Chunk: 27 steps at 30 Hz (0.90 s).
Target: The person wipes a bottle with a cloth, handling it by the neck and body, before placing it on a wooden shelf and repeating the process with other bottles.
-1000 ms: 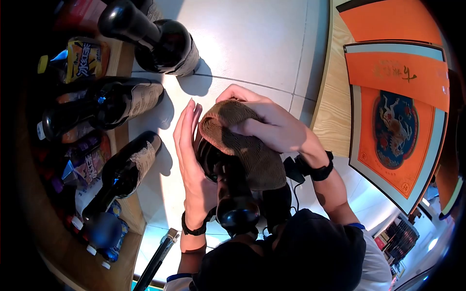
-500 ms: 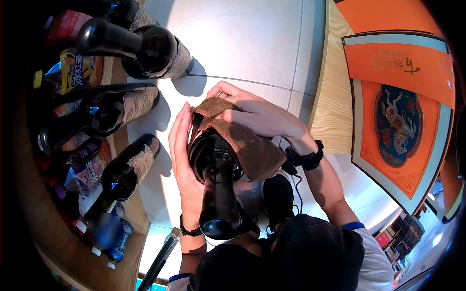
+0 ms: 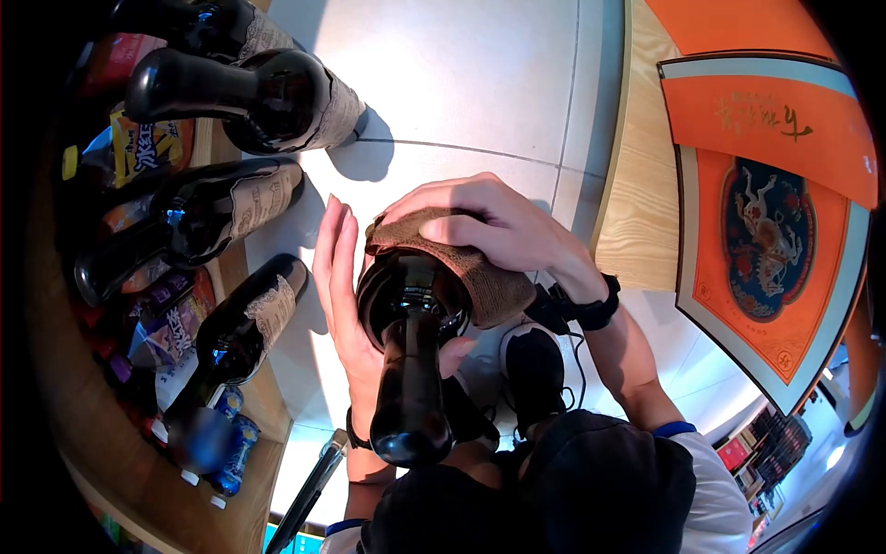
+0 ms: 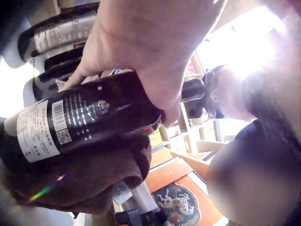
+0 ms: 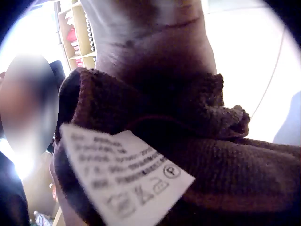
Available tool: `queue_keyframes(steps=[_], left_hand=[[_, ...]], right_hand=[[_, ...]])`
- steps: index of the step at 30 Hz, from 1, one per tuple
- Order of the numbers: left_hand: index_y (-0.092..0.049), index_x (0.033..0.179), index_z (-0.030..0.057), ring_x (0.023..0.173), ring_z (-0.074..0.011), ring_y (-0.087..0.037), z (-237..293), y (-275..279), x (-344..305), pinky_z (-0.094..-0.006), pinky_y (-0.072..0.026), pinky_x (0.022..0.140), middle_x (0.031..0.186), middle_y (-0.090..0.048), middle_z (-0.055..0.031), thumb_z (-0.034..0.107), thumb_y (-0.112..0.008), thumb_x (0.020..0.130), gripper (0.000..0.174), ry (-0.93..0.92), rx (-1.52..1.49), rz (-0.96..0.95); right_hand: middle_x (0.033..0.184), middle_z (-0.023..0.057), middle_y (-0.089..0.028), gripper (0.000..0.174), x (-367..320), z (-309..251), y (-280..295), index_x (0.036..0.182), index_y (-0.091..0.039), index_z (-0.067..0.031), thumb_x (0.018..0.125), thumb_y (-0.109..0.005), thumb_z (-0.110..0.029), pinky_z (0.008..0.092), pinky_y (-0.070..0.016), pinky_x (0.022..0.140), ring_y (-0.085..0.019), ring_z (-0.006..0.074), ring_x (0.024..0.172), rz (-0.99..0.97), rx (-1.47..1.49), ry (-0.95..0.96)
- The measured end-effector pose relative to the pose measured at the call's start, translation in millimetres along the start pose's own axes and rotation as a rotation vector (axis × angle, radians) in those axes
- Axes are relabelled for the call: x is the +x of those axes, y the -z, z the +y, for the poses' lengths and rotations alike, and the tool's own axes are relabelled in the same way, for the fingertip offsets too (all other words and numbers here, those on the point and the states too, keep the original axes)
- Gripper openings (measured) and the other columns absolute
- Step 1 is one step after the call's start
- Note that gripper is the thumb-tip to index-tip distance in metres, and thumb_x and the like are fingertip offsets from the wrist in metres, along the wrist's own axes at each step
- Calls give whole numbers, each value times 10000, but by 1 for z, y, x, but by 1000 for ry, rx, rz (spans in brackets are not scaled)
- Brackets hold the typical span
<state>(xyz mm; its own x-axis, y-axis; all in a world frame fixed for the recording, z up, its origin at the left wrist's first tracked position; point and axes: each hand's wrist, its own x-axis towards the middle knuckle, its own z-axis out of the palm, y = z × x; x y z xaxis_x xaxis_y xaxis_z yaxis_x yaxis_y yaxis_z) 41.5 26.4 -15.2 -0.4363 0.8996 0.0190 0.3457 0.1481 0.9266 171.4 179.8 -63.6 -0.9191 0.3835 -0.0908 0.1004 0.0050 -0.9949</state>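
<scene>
In the head view a dark wine bottle (image 3: 406, 379) stands tilted, its neck toward the person. My left hand (image 3: 346, 305) grips it, fingers stretched along the left side and thumb across on the right. A brown ribbed cloth (image 3: 494, 282) is in my right hand (image 3: 508, 226), which holds it against the bottle's far right side. The left wrist view shows a white back label (image 4: 37, 129) with a barcode, and the left thumb around the bottle's shoulder. A printed white care tag (image 5: 127, 174) hangs from the cloth in the right wrist view.
Several similar bottles (image 3: 254, 319) stand at the left on the pale tiled floor (image 3: 443, 74), beside a wooden shelf (image 3: 263, 443) of packaged drinks. On the right, an orange horse picture (image 3: 766, 240) lies by a wooden edge (image 3: 637, 222). The person's shoes (image 3: 533, 369) are below.
The cloth has slid off the near right side of the bottle toward its far side. The right hand now lies flatter over it. The bottle's neck has swung slightly left.
</scene>
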Motion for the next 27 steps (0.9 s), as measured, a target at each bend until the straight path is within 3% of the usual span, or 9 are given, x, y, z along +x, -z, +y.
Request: queue_keyframes(steps=[8,10,14,27], left_hand=[[-361,1518,41,1415,-381,-381,2,-2,0,-480,-376,1141,1549,-336,-223,581,-905,588,1205,65,-53,-11],[-303,1548,30,1446,-371,-362,0,-3,-2,-483,-377,1145,1573,-328,-189,715,-868,498,1375,161,-50,11],[-304,1546,28,1443,-372,-368,1,-4,-2,-486,-378,1145,1565,-342,-193,714,-862,511,1361,174,-91,25],[-349,1497,8,1414,-393,-400,-4,-5,-4,-510,-367,1150,1526,-374,-208,670,-850,591,1229,85,-84,27]], right_hand=[[1121,133,-701,350,-2,6,-9,1227,-678,-29,999,-541,-256,367,-507,940,-667,268,1034,67,51,-138],[1113,134,-692,346,-2,13,-11,1230,-680,-35,1002,-539,-254,369,-494,957,-646,268,1058,85,-18,-119],[1098,138,-670,330,-2,14,-11,1236,-684,-50,1010,-534,-238,380,-457,1004,-592,271,1118,95,-97,-103],[1137,154,-676,336,-1,29,-14,1261,-680,-83,1021,-530,-263,392,-453,1010,-585,288,1141,102,-127,-171]])
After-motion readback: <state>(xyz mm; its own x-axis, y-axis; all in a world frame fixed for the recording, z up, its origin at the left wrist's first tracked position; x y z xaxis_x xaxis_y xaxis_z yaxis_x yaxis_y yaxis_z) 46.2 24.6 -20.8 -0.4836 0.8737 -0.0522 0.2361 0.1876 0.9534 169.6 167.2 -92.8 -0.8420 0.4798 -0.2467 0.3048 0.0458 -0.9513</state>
